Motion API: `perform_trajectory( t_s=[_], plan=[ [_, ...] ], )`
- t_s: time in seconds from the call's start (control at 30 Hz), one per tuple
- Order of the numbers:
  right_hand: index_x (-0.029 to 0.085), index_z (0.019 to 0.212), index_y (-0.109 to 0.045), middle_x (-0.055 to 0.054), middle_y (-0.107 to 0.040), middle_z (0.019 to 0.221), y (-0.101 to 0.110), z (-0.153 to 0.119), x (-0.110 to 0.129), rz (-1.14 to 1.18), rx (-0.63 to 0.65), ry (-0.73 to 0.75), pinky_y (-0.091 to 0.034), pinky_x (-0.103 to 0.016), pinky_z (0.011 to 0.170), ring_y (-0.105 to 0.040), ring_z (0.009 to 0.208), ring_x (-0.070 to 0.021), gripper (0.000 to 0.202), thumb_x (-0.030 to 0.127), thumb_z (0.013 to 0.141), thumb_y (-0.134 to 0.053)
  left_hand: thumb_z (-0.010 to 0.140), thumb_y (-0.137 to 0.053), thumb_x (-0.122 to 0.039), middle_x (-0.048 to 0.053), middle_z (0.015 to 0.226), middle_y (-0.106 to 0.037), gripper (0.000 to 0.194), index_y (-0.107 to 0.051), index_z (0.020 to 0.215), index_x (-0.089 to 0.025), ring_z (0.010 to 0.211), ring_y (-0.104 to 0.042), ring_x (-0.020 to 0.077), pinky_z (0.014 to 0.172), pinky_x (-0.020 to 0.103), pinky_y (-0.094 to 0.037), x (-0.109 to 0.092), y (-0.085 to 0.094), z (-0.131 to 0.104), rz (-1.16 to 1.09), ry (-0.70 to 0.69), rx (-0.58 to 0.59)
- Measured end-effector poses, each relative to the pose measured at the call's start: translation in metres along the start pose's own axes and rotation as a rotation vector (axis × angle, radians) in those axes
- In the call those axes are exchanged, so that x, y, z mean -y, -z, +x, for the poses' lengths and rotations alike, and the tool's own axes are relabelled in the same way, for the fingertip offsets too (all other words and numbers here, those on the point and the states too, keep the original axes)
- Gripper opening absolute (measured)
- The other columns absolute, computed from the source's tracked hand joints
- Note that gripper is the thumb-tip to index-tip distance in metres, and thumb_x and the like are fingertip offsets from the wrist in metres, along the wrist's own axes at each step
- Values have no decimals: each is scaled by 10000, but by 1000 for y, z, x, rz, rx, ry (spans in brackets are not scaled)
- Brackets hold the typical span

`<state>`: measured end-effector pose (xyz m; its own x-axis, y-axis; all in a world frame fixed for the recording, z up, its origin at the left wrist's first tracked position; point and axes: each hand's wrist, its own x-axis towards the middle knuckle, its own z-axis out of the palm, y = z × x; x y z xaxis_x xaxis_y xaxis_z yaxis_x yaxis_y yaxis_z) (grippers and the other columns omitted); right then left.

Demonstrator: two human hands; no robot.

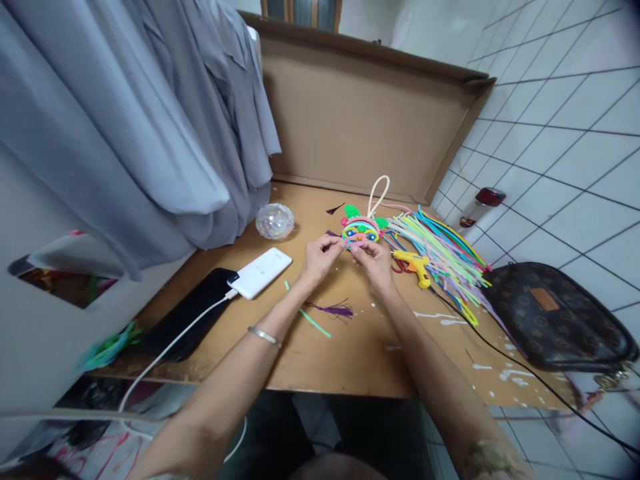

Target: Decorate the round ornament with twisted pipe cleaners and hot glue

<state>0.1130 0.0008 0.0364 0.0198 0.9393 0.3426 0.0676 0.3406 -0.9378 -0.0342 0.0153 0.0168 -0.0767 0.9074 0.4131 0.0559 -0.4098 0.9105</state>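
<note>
My left hand and my right hand meet over the middle of the table, fingertips pinched. Between them is a pink pipe cleaner, bent into a small flat loop. Just behind it lies a colourful pipe-cleaner animal head with green ears, blue eyes and a cream hanging loop; its lower part is hidden by the hands. To the right of my right hand rests a yellow hot glue gun. A purple tassel and a light green pipe cleaner strip lie nearer to me.
A bundle of pipe cleaners spreads at the right, beside a brown patterned bag. A clear faceted ball and a white power bank with a cable are at the left. The glue gun's black cord crosses the right side.
</note>
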Motion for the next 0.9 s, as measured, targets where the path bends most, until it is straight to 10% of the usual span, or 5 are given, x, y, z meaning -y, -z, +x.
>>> perform_trajectory(
  t_s=[0.9],
  plan=[
    [212, 624, -618, 35, -584, 573, 0, -17, -2, 229, -87, -124, -428, -231, 532, -500, 544, -93, 316, 465, 612, -807, 767, -742, -487, 55, 819, -769, 351, -817, 918, -180, 686, -604, 150, 615, 260, -493, 0, -13, -31, -133, 177, 65]
  ],
)
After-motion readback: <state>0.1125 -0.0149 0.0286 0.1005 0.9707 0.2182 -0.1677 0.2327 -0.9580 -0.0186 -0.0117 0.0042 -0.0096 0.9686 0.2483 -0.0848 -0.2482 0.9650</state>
